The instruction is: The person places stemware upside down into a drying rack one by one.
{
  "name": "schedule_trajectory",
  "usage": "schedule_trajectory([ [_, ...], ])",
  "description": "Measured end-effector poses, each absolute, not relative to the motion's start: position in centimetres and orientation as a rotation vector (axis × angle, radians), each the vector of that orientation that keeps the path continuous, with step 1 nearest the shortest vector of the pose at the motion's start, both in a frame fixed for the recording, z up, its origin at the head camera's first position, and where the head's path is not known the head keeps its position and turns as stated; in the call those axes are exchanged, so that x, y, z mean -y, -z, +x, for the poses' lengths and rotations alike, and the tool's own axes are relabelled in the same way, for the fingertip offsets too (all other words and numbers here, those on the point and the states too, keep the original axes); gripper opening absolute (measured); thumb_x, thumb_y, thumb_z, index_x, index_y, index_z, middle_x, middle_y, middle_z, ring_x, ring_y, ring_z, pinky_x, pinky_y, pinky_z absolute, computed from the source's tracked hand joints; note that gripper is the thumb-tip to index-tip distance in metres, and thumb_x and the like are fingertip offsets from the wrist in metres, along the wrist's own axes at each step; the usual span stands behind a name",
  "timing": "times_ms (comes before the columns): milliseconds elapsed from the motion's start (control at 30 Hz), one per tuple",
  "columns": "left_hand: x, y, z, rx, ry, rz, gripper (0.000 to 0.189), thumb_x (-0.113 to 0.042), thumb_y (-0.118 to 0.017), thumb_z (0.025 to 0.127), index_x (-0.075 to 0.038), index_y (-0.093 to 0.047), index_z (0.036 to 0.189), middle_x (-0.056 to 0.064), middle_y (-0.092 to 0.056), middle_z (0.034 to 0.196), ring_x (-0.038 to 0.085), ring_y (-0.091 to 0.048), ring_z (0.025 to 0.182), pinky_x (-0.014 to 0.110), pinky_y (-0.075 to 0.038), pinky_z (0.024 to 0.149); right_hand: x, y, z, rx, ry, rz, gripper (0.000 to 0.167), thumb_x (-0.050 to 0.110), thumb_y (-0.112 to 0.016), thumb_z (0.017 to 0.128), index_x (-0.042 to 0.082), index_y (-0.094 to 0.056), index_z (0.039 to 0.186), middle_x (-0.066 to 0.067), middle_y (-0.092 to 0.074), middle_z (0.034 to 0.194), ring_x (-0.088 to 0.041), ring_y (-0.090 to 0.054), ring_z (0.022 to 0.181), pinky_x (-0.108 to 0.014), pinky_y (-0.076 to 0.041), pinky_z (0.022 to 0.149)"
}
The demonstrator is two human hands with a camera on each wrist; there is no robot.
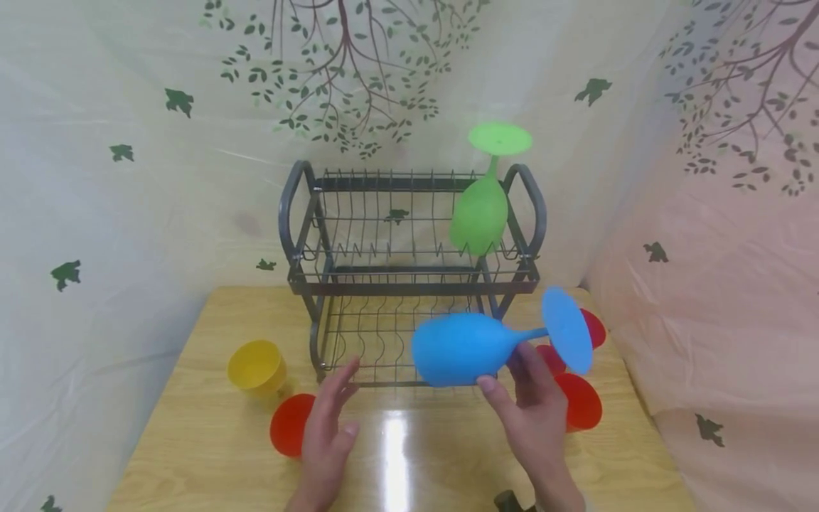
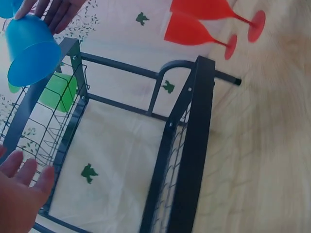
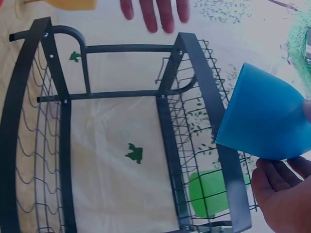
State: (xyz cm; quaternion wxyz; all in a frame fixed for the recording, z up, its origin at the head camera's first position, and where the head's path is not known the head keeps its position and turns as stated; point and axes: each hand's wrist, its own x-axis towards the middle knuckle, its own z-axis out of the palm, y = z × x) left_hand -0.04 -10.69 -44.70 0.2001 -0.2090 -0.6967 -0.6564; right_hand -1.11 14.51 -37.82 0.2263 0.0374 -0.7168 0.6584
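A blue plastic wine glass (image 1: 461,348) lies sideways in the air in front of the rack's lower tier, its foot to the right. My right hand (image 1: 534,409) pinches it where the bowl meets the stem, thumb on the near side. In the right wrist view the glass's open rim (image 3: 231,104) faces left. My left hand (image 1: 326,434) is held over the table beside a red glass (image 1: 291,425), fingers extended, nothing in it. A green wine glass (image 1: 481,213) stands upside down at the right end of the upper tier of the black dish rack (image 1: 416,289).
A yellow glass (image 1: 257,366) stands on the table (image 1: 192,455) left of the rack. Several red glasses, one nearest (image 1: 581,404), stand to the right, partly behind my right hand. A patterned sheet (image 1: 160,213) hangs behind the rack. A small dark object (image 1: 507,500) shows at the bottom edge.
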Motion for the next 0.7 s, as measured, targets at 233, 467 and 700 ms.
schedule_trajectory([
  [233, 11.8, 43.4, -0.9, 1.961, 1.439, -0.519, 0.073, 0.004, -0.053, 0.079, 0.008, -0.042, 0.151, 0.023, -0.048, 0.153, 0.021, -0.047, 0.141, 0.024, -0.039, 0.115, -14.7, 36.9, -1.7, 1.955, -1.760, 0.199, 0.067, -0.014, -0.075, 0.084, 0.005, -0.057, 0.146, -0.009, -0.063, 0.143, -0.019, -0.058, 0.134, -0.029, -0.046, 0.106],
  [467, 13.6, 41.3, -3.0, 1.999, 1.129, -0.617, 0.078, -0.011, -0.058, 0.078, 0.014, -0.040, 0.149, 0.028, -0.042, 0.157, 0.034, -0.040, 0.147, 0.035, -0.029, 0.124, -14.7, 36.2, -2.0, 1.933, -1.739, 0.266, 0.067, -0.016, -0.074, 0.083, 0.004, -0.057, 0.146, -0.011, -0.064, 0.141, -0.020, -0.060, 0.133, -0.028, -0.046, 0.107],
  [700, 15.2, 38.4, -5.2, 2.044, 0.809, -0.630, 0.073, -0.032, -0.052, 0.096, 0.013, -0.038, 0.151, 0.032, -0.035, 0.158, 0.046, -0.035, 0.146, 0.045, -0.023, 0.126, -14.6, 35.1, -2.3, 1.947, -1.755, 0.271, 0.066, -0.017, -0.072, 0.084, 0.002, -0.056, 0.145, -0.012, -0.063, 0.142, -0.023, -0.058, 0.134, -0.029, -0.046, 0.108],
])
